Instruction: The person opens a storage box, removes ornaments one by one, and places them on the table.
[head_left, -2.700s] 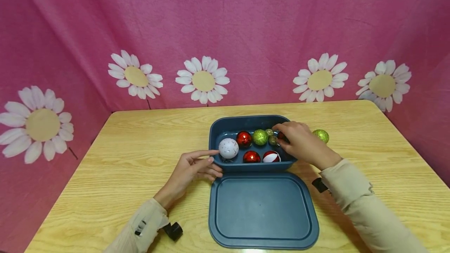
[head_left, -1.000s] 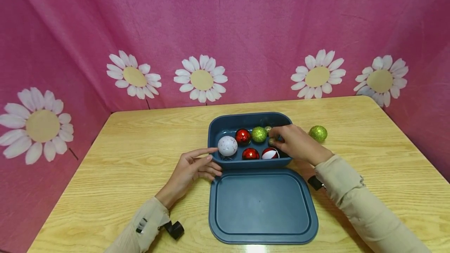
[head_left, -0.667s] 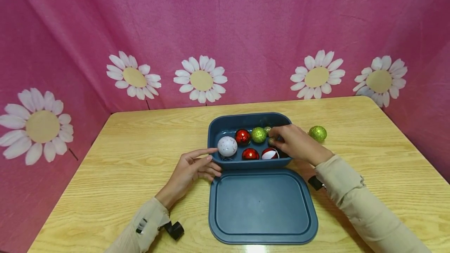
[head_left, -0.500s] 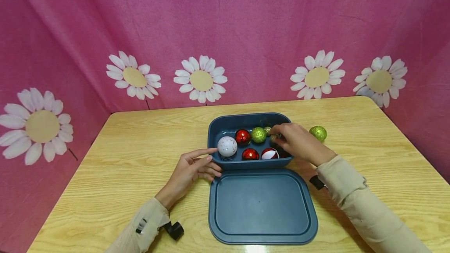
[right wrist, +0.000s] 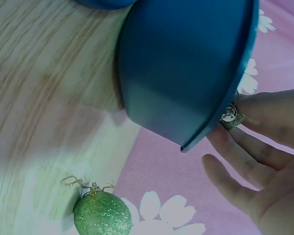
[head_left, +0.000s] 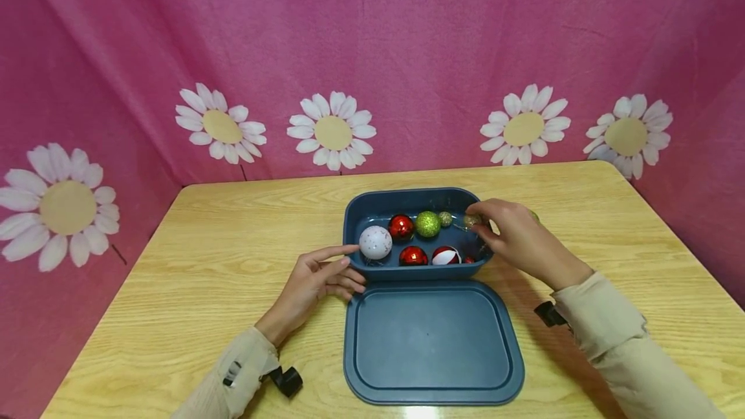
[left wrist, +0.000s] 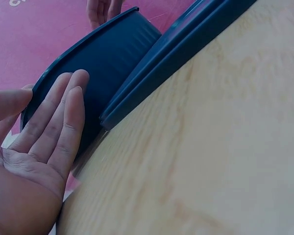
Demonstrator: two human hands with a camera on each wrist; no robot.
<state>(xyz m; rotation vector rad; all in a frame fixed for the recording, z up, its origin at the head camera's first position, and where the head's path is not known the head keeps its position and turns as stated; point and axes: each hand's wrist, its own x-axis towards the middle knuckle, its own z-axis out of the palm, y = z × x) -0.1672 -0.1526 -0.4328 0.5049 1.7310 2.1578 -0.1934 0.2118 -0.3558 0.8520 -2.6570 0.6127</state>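
A blue rectangular box [head_left: 442, 273] holds Christmas baubles: a speckled white one [head_left: 375, 242], two shiny red ones, a red-and-white one [head_left: 446, 255], a green glitter one [head_left: 427, 224] and a small gold glitter one [head_left: 445, 218]. My right hand [head_left: 518, 231] pinches another small gold bauble [head_left: 473, 220] by the box's right end; its metal cap shows beside the rim in the right wrist view. My left hand [head_left: 317, 280] rests at the box's left end, fingertips at the rim and wall, the fingers [left wrist: 71, 120] fairly straight.
The blue lid [head_left: 433, 341] lies flat on the wooden table [head_left: 233, 264] in front of the box. A green glitter bauble [right wrist: 102, 213] sits on the table right of the box, mostly behind my right hand in the head view. A pink daisy-print cloth [head_left: 407, 50] hangs behind.
My right hand has lifted from inside the box and shifted right with the small gold bauble, now covering most of the green bauble outside. The left hand has stayed put.
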